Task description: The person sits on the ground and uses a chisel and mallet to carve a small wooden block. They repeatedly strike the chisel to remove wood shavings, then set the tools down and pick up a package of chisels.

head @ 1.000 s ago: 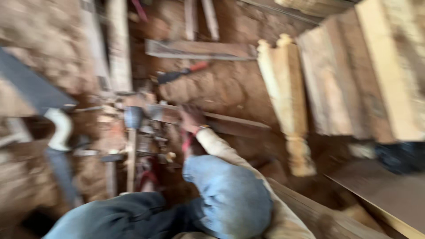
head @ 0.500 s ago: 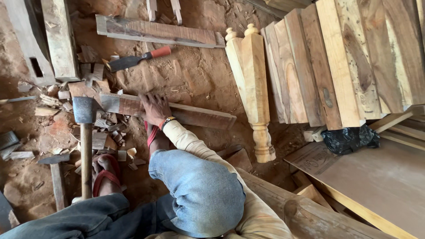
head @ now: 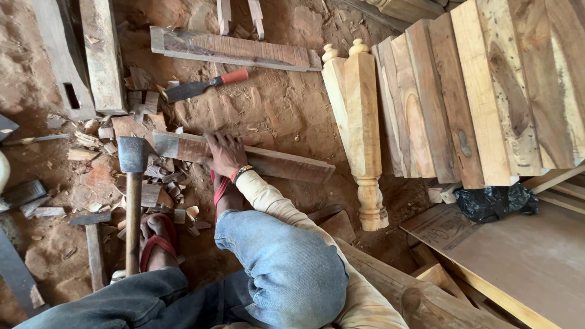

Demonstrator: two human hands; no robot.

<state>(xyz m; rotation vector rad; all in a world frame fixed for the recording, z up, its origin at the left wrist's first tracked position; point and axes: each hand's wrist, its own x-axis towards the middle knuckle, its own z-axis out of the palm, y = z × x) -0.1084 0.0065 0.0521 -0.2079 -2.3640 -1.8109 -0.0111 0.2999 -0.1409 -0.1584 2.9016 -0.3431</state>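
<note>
A person's right hand [head: 224, 152] lies fingers spread, palm flat, gripping nothing, on a rough wooden slat [head: 244, 157] at frame centre, an axe [head: 133, 195] lying to its left on the dirt floor [head: 274, 109].

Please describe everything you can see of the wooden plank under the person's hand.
The plank is long, narrow and flat, of rough reddish-brown wood with a paler, greyish left end. It lies on the sandy ground, slanting down to the right, amid wood chips. One hand presses flat on it near the left end; which hand it is cannot be told.
</note>
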